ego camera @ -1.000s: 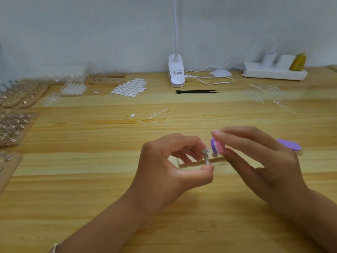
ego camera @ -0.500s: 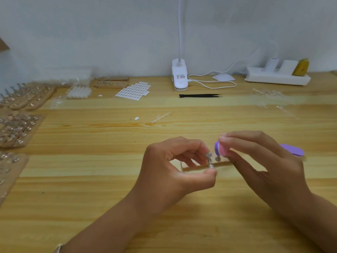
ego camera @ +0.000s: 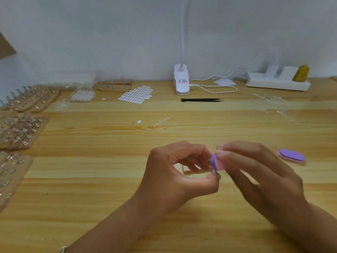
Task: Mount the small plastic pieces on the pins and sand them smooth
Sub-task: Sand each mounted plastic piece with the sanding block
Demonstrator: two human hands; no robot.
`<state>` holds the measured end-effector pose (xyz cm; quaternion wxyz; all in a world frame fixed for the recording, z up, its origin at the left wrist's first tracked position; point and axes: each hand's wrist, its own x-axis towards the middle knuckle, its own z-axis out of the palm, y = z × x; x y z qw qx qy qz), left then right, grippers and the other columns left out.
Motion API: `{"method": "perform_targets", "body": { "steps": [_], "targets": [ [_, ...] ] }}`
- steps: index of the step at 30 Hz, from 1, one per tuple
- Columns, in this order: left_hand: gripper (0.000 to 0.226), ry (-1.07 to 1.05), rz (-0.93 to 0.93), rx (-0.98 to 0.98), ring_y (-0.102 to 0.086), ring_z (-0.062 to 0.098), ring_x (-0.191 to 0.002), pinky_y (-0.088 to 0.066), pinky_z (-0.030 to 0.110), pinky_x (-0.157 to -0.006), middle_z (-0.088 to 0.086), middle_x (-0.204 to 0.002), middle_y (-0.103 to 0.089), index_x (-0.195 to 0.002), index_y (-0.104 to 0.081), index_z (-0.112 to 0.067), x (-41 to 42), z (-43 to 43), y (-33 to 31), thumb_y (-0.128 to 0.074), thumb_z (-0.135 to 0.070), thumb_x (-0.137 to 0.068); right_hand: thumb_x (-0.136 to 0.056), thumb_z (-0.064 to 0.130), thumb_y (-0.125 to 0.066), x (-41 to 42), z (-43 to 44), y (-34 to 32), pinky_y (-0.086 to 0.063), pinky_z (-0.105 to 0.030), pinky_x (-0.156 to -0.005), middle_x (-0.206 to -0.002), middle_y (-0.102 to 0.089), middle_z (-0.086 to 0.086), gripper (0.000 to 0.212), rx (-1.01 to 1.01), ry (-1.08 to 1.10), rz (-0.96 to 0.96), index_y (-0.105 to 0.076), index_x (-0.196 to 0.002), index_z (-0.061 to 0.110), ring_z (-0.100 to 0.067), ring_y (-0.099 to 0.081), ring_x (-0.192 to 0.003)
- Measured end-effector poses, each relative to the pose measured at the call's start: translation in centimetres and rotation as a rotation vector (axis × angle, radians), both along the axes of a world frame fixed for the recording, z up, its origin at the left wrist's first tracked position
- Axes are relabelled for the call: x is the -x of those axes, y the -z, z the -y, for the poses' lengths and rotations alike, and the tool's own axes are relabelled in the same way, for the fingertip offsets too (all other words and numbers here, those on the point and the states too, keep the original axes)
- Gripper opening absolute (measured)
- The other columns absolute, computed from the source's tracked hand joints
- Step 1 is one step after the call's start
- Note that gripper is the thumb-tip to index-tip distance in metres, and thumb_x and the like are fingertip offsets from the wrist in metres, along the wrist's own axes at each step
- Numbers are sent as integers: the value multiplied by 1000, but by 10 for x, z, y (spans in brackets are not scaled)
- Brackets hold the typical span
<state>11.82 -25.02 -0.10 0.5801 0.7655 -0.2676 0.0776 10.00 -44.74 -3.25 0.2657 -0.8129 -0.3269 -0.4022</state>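
**Sanding pad (ego camera: 218, 162) set against the pin (ego camera: 213, 172), both hands pinching**

The left hand (ego camera: 175, 176) pinches a small metal pin between the thumb and a curled forefinger, low over the table (ego camera: 109, 179) at mid-frame. The pin stands roughly upright with its top toward the pad. Whether a plastic piece sits on it cannot be told, because the spot is tiny and blurred.

The right hand (ego camera: 264, 179) grips the purple-and-pink sanding pad between fingertips and thumb. The purple face is turned leftward and touches, or all but touches, the top of the pin. The fingers hide most of the pad, so its long axis cannot be read.

The work lies exactly where the two sets of fingertips meet, with the left hand coming in from the left and the right hand from the right. Neither hand has any reach left to cover. The coming stroke is likely a short rub of the purple face across the pin's top, and it depends on the left pinch holding the pin steady.

A pale wooden strip (ego camera: 189, 172) lies on the table just behind the left fingers, partly hidden, and is the only thing close enough to be knocked. A spare pad (ego camera: 291, 155) lies to the right, apart from the right hand. Well back are black tweezers (ego camera: 201, 100), a lamp base (ego camera: 181, 81), a power strip (ego camera: 277, 83) and a sheet of white pieces (ego camera: 135, 95). Boards (ego camera: 21, 132) carrying pins line the left edge.
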Motion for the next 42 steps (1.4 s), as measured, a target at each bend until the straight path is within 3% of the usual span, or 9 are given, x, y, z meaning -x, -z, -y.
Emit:
{"method": "perform_targets", "body": {
  "steps": [3,8,12,15,20,27,30,35,42],
  "targets": [
    [26,-6,-20,16,-65,6,-64,-50,17,-65,-9,-70,-69,-77,-74,-17,-1,-2,1,-84,-1,-58,-85,-3,-71,-8,7,-2,-53,-28,-92,-110,-69,-7,33,-54,111,-34,-66,-115,6,-13,-65,-104],
    [23,-6,-15,-32,-67,9,-68,-55,25,-64,-7,-73,-71,-79,-75,-18,-1,-1,1,-82,-4,-62,-84,-13,-62,1,3,1,-47,-29,-101,-123,-65,-12,40,90,-38,-49,-65,-121,0,-25,-61,-119],
    [24,-19,-150,15,-64,4,-63,-55,24,-62,-7,-70,-70,-75,-74,-19,-1,-1,3,-85,-2,-61,-86,-11,-62,-9,12,-5,-51,-36,-95,-117,-66,-11,37,61,85,-67,-65,-121,0,-25,-63,-111],
    [24,10,-223,49,-69,11,-66,-59,30,-64,-2,-75,-73,-81,-76,-18,-1,0,3,-84,-3,-64,-84,-10,-66,0,2,-2,-49,-32,-96,-119,-68,-9,36,64,11,-43,-68,-119,0,-23,-63,-114],
    [25,-42,-257,68,-68,9,-64,-53,18,-63,-1,-72,-72,-76,-75,-21,-1,1,6,-85,-4,-61,-83,-8,-69,-4,10,-5,-52,-36,-93,-117,-69,-8,34,131,57,-40,-71,-115,2,-26,-65,-110],
    [23,-55,-277,77,-70,10,-66,-56,20,-63,-2,-73,-73,-77,-74,-21,-1,4,10,-82,-6,-62,-84,-11,-65,-4,5,-1,-48,-30,-98,-120,-68,-11,36,200,9,-72,-69,-118,1,-29,-63,-112],
    [25,-60,-319,94,-68,9,-63,-53,18,-61,0,-71,-72,-75,-74,-22,-2,3,11,-84,-5,-60,-84,-8,-67,-7,9,-6,-49,-33,-97,-117,-69,-11,32,131,105,-61,-71,-114,0,-31,-65,-109],
    [28,9,-268,101,-72,9,-69,-56,20,-63,-6,-75,-75,-82,-76,-23,-1,3,12,-80,-1,-66,-82,-11,-67,1,-8,1,-48,-28,-97,-120,-68,-10,38,172,-35,-81,-70,-118,1,-26,-62,-113],
    [23,37,-276,157,-73,15,-74,-58,24,-70,1,-79,-75,-87,-76,-19,-3,2,15,-81,-7,-68,-89,-5,-64,1,-6,-3,-48,-29,-96,-115,-69,-7,28,40,38,-62,-72,-115,4,-22,-64,-110]
  ]
}}
